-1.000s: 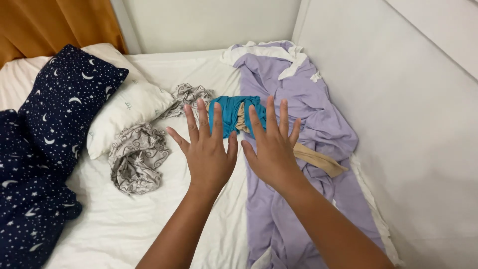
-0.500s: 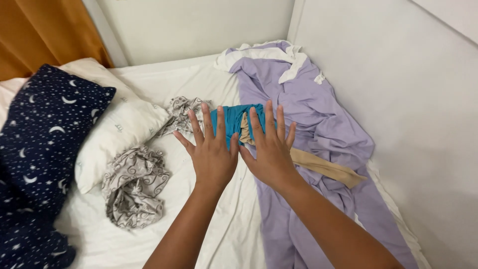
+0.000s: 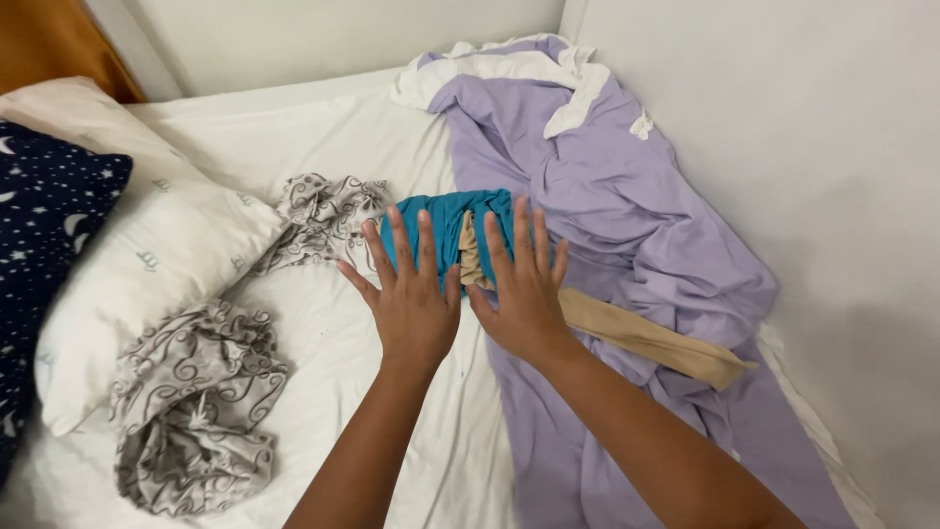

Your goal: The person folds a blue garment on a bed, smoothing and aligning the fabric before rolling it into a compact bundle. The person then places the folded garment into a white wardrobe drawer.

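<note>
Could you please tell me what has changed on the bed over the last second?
Both hands, left hand and right hand, stay flat, fingers spread, pressing the teal cloth; nothing was grasped or released. Only the view shifted closer. The purple sheet, tan strip and grey patterned cloth lie unchanged.

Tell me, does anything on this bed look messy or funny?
Yes. A grey swirl-patterned cloth lies crumpled in a heap by the white pillow, and the lilac sheet is bunched against the wall. Both hands, left hand and right hand, press flat on a folded teal cloth.
</note>
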